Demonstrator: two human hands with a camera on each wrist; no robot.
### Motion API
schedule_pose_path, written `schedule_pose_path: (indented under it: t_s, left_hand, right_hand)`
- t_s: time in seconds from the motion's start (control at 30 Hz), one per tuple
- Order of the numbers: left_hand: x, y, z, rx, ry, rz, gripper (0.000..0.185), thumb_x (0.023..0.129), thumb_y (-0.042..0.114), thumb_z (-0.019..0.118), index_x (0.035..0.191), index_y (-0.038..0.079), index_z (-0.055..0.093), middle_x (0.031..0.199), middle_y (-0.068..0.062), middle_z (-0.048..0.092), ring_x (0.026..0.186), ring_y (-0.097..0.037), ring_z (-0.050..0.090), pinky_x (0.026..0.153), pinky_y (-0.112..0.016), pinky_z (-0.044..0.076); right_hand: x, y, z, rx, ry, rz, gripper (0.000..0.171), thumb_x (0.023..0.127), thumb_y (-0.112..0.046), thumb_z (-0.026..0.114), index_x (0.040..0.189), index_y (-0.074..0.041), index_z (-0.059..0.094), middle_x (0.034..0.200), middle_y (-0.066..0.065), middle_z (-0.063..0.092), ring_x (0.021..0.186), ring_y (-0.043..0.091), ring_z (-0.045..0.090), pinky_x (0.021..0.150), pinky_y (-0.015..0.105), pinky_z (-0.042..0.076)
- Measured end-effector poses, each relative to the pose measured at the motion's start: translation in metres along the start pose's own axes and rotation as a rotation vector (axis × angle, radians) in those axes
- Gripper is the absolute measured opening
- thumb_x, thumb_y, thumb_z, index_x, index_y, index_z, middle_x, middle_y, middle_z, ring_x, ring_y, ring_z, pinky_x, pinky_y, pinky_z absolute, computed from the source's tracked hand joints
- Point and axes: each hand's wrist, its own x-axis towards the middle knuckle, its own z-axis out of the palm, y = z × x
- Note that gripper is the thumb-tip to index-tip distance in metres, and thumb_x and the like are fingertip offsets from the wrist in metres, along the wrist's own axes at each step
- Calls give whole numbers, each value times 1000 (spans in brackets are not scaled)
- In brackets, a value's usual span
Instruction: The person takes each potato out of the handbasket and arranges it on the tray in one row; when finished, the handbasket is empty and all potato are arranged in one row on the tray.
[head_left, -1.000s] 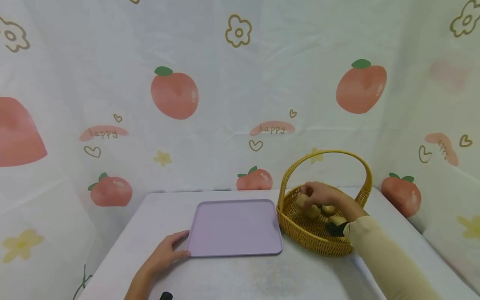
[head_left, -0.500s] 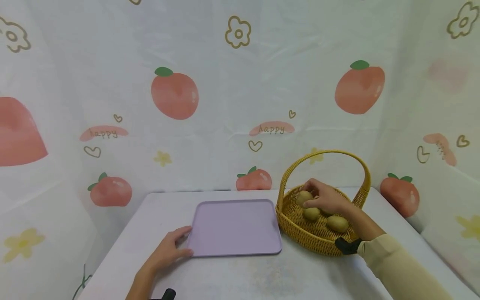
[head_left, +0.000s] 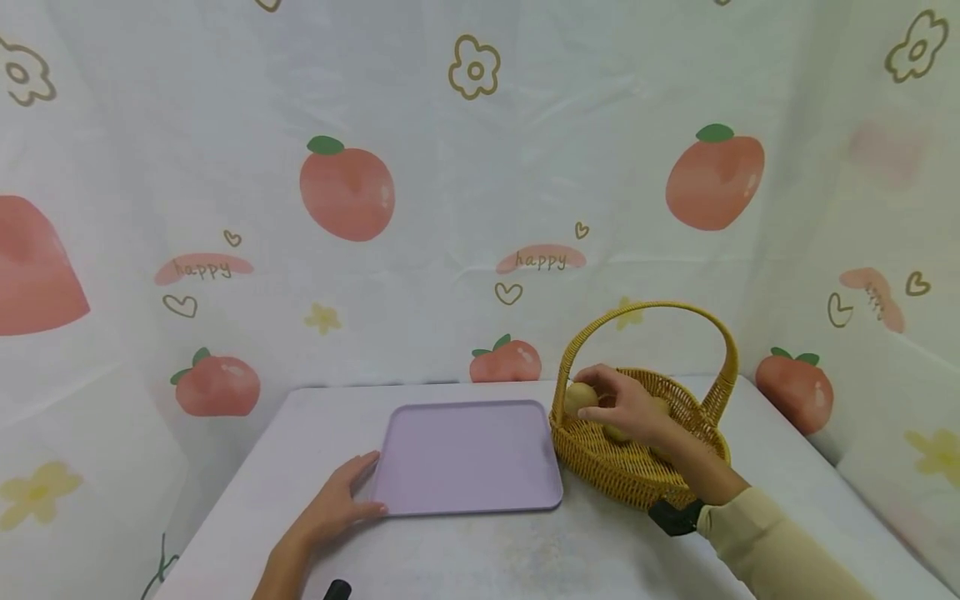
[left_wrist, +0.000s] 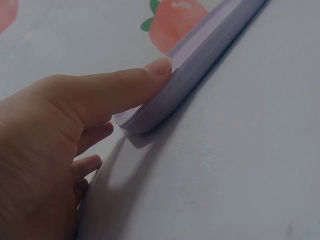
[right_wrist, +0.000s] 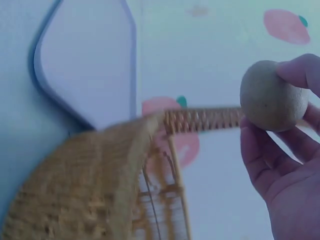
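Right hand (head_left: pixel 626 408) grips a kiwi (head_left: pixel 580 398) between thumb and fingertips, held up at the basket (head_left: pixel 637 479) rim on the tray side, just under the left foot of the handle. The right wrist view confirms it: kiwi (right_wrist: pixel 272 96) is clear of the wicker, pinched in the fingers (right_wrist: pixel 265 160), with the basket wall (right_wrist: pixel 90 175) below and the tray (right_wrist: pixel 85 65) beyond.

Change over the last second: this hand was down among the fruit in the basket bowl, then closed over one, and it now sits higher and further left with the fruit lifted out of the pile. So the pick reads as done and the carry looks under way (judgement only; the kiwi has not crossed the rim yet).

At least one more kiwi (head_left: pixel 617 432) stays in the basket, partly hidden behind the hand.

Left hand (head_left: pixel 335 508) has not moved: fingers straight, flat on the desk (head_left: pixel 525 550), thumb (left_wrist: pixel 125 87) pressed against the near-left corner of the purple tray (left_wrist: pixel 200 60). It braces the tray and grips nothing.

Tray (head_left: pixel 468 454) is just beside the basket, bare surface facing up. A dark wrist strap (head_left: pixel 673 517) shows at the right sleeve cuff.
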Motion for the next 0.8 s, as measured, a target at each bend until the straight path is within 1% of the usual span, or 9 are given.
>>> schedule_pose_path:
  t_s: [0.1, 0.23, 0.3, 0.4, 0.53, 0.63, 0.8]
  left_hand:
    - [1, 0, 1, 19, -7, 3, 94, 71, 42, 83, 146, 4, 42, 149, -24, 37, 139, -48, 23, 111, -63, 15]
    - [2, 0, 3, 44, -8, 6, 94, 71, 45, 83, 145, 3, 43, 148, -26, 37, 139, -50, 22, 110, -65, 16]
    - [1, 1, 4, 48, -8, -6, 95, 71, 46, 83, 145, 3, 43, 148, -28, 36, 138, -51, 22, 109, -66, 16]
    - [0, 3, 5, 49, -4, -18, 95, 70, 45, 83, 145, 2, 43, 147, -31, 35, 137, -52, 23, 108, -68, 18]
    - [-1, 3, 5, 51, -6, -26, 96, 70, 46, 83, 145, 3, 43, 147, -31, 35, 137, -52, 23, 108, -68, 18]
    - [-1, 4, 4, 53, -10, -18, 96, 70, 46, 83, 145, 3, 43, 147, -32, 35, 137, -53, 24, 107, -68, 19]
    - [-3, 6, 2, 52, -8, -1, 94, 70, 43, 84, 144, 2, 44, 146, -33, 35, 136, -53, 25, 107, -68, 20]
  right_hand:
    - [6, -3, 12, 5, 7, -17, 38, 85, -8, 74, 118, -1, 59, 104, 11, 63, 86, 22, 63, 73, 30, 54]
    - [15, -8, 27, 34, -20, -9, 38, 86, -11, 74, 119, -3, 60, 103, 9, 63, 88, 21, 63, 74, 31, 54]
    - [19, -11, 35, 37, -39, -12, 38, 86, -12, 73, 120, -4, 60, 103, 7, 64, 90, 20, 63, 75, 31, 54]
    - [26, -17, 47, 40, -65, -29, 37, 85, -12, 73, 119, -4, 61, 102, 6, 64, 89, 20, 63, 76, 31, 54]
    - [34, -24, 64, 53, -77, -70, 36, 83, -10, 74, 117, -5, 62, 99, 4, 64, 89, 20, 62, 75, 32, 55]
    - [39, -28, 76, 55, -84, -99, 35, 82, -8, 74, 115, -7, 63, 98, 2, 64, 91, 20, 61, 78, 37, 55]
    - [50, -31, 98, 55, -110, -101, 34, 82, -7, 75, 114, -7, 64, 96, -1, 65, 91, 17, 60, 81, 46, 53]
